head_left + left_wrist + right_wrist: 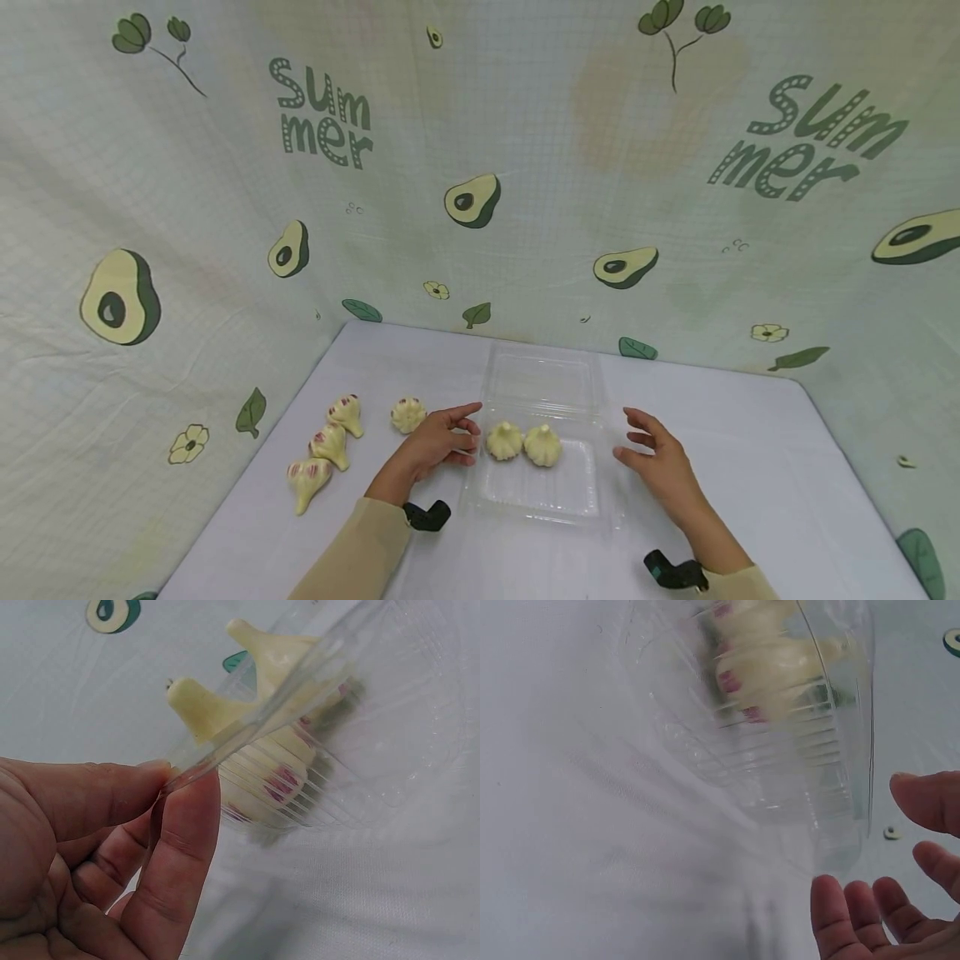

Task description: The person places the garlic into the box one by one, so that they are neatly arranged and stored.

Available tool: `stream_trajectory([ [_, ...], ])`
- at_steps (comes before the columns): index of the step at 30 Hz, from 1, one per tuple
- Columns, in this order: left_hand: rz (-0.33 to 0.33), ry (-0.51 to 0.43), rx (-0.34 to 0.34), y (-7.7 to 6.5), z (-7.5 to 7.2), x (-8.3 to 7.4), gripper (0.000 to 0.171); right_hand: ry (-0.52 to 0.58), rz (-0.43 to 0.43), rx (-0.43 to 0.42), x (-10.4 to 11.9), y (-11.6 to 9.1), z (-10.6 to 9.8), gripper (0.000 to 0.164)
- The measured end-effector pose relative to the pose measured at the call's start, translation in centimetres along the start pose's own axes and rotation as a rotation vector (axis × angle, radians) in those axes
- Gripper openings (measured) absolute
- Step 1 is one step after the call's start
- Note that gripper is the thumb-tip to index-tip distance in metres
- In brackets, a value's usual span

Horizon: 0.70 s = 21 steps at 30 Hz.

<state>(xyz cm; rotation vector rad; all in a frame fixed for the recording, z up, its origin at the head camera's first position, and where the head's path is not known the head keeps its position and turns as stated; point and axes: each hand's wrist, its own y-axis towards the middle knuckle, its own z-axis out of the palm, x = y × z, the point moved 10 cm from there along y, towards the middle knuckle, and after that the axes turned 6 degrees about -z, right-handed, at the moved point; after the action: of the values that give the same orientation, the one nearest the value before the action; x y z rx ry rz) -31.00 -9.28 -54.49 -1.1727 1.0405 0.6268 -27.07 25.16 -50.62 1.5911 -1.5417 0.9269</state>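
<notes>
Going by where things lay, the packing looked about a third done: two boxed bulbs (542, 446) stood stems up, side by side, at the back left of the clear box (540, 492). Left to do, by the look of it, were four loose bulbs (330, 444) on the table (750, 442), and closing the lid (540, 375), which lay folded back behind the base. The front and right of the base held nothing, so there seemed to be room for more.

The left hand (442, 442) was at the box's left edge; its wrist view showed the thumb and a finger pinching the thin plastic rim. The right hand (660, 458) was just beside the box's right edge, thumb and fingers well spread and gently curved, with hold of nothing; whether a fingertip touched the plastic, I could not tell.

Counted, there were six bulbs: two in the box, three in a slanting row at the far left of the table, and one lone bulb (407, 414) just beside the left hand. There was one box with one lid, one table, two hands, and two black wrist cameras (427, 517), one per arm. The printed cloth (525, 100) behind bore the word "summer" twice.
</notes>
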Motion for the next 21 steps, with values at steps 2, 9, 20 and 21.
stream_trajectory([
  [2,0.001,0.004,-0.001,0.0,0.0,0.0,0.070,0.032,0.023,0.034,-0.6,-0.1,0.3,0.074],
  [9,-0.001,0.001,-0.005,-0.1,-0.1,0.0,0.070,0.267,0.085,0.154,-1.8,-0.4,1.4,0.080],
  [20,0.002,0.017,-0.002,-0.2,0.1,-0.1,0.070,0.332,0.159,0.243,-2.3,-0.7,2.7,0.083],
  [21,-0.002,0.014,-0.003,-0.2,0.1,-0.1,0.070,0.337,0.158,0.250,-2.3,-0.7,2.8,0.083],
])
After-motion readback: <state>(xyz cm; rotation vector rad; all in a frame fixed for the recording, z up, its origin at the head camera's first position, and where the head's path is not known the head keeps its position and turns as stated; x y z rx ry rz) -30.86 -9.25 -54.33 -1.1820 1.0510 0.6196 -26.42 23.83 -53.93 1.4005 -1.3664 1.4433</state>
